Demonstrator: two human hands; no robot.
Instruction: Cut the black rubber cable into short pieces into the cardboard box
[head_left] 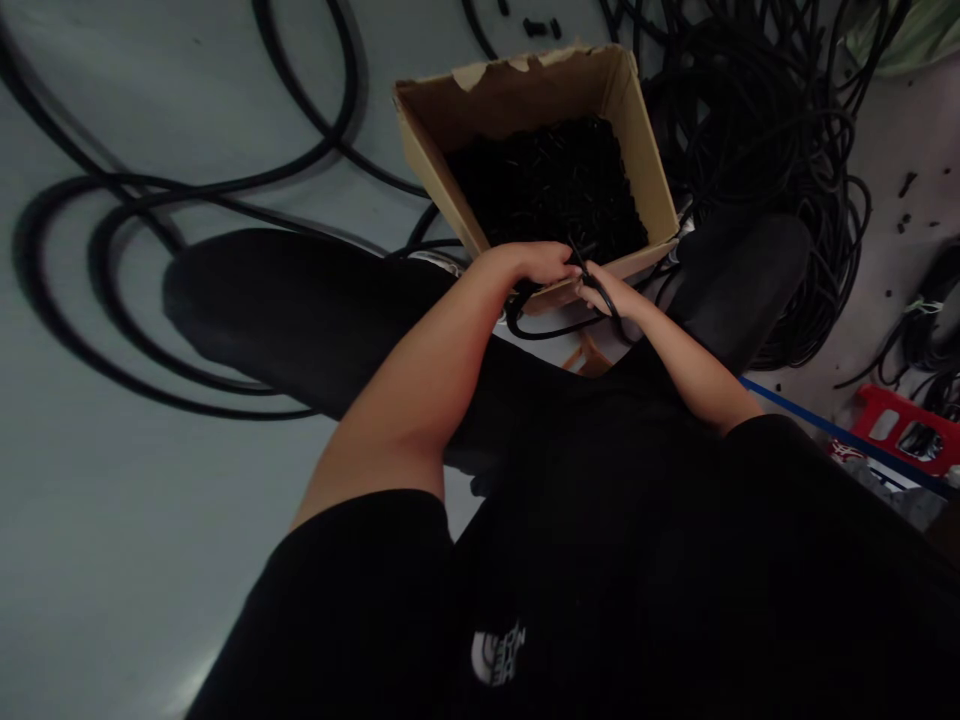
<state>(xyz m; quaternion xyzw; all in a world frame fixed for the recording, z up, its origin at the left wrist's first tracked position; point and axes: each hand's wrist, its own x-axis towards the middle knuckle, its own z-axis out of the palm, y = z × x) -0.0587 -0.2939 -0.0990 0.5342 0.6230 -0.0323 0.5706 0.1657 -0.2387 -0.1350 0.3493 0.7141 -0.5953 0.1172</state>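
Both of my hands are together at the near edge of an open cardboard box (pixel 654 150). Short black pieces (pixel 547 180) cover the bottom of the box. My left hand (pixel 546 262) is closed, its fingertips pinched on a thin black cable. My right hand (pixel 606 290) is closed on the same black cable (pixel 544 334), just beside the left fingertips. The cable curves in a loop below my hands. A dark thin tip sticks up between the fingers; I cannot tell whether it is the cable's end or something else.
Thick black hose (pixel 52 320) lies in wide loops on the grey floor at left. A large tangled heap of black cable (pixel 750 130) is at right. My knees flank the box. A red plastic piece (pixel 900 428) and a blue bar (pixel 810 415) are at far right.
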